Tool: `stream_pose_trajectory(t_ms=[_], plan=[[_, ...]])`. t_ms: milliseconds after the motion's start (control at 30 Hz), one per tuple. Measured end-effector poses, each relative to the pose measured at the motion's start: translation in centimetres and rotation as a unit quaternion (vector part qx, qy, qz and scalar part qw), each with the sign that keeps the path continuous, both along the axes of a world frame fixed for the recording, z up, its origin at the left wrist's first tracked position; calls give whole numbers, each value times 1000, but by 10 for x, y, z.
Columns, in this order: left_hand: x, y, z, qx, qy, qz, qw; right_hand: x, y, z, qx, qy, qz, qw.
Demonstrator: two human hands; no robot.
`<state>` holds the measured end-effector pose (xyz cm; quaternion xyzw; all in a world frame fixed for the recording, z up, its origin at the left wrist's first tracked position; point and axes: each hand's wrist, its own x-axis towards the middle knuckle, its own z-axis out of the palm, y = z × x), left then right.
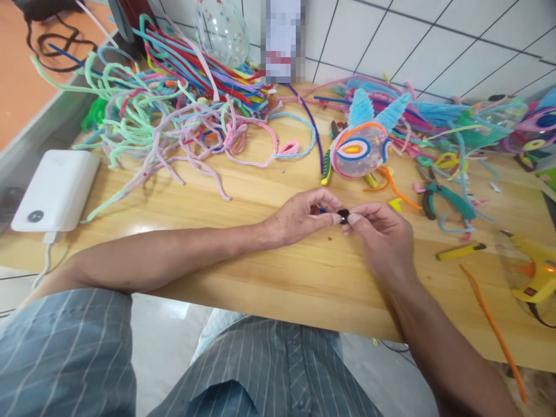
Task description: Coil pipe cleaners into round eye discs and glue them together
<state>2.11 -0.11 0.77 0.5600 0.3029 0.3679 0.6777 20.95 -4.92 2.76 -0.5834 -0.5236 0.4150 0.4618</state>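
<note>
My left hand (299,217) and my right hand (384,234) meet over the front of the wooden table. Between them they pinch a small black round piece (343,216), thumb and fingertips closed on each side of it. A bit of blue shows behind my left thumb; what it belongs to is partly hidden. Just beyond my hands sits a clear ball (362,159) with light blue fuzzy ears, an orange band and a ringed eye made of pipe cleaners. A green-and-yellow striped piece (325,168) lies at its left side.
Pipe cleaners (143,116) are heaped at the back left, beside a white power bank (56,188) with a cable. Teal-handled pliers (449,200), a yellow utility knife (460,251), a yellow glue gun (536,269) and an orange pipe cleaner (493,324) lie to the right.
</note>
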Motion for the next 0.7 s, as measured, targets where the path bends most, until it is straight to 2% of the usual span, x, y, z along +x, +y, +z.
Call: stream_pose_trajectory(t_ms=[200,433,600,700], plan=[[2,-8,-1,22,-25,22,999,-3,0,-7,18,27,-12,999],[0,-8,0,52,-15,27,998,-8,-3,5,7,-26,-12,1000],[-1,-10,-1,127,51,61,989,-8,-5,8,11,-43,-4,999],[-3,-10,-1,179,69,52,980,-7,-4,7,21,-53,4,998]])
